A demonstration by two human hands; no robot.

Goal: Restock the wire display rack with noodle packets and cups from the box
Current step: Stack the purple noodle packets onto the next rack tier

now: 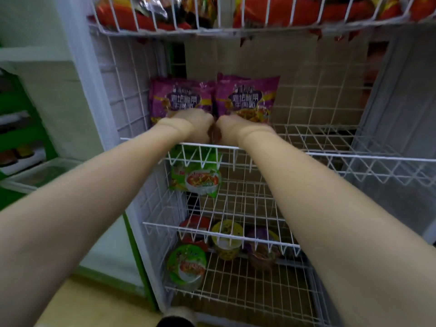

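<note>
1. Purple plastic noodle packets, two of them, stand upright side by side on the second shelf of the white wire display rack (330, 156): the left purple packet (181, 97) and the right purple packet (246, 96), edges touching.
2. Left hand (195, 125) is at the lower part of the left purple packet, right hand (232, 128) at the lower part of the right one. Fingers lie behind the knuckles; cannot tell whether they grip or only press.
3. Both hands sit just above that shelf's front rail, nearly touching each other; bare forearms reach in over the rail.
4. Shelf to the right of the packets shows bare wire.
5. Top basket of the rack, above the packets: red-orange foil packets (283, 10) heaped against the wire.
6. Shelf below the packets: a green plastic noodle packet (198, 180) at its left end.
7. Bottom shelf: a green-lidded noodle bowl (186, 265) at front left, a red cup (195, 228), a yellow cup (226, 239) and a purple cup (262, 246) behind it in a row.
</note>
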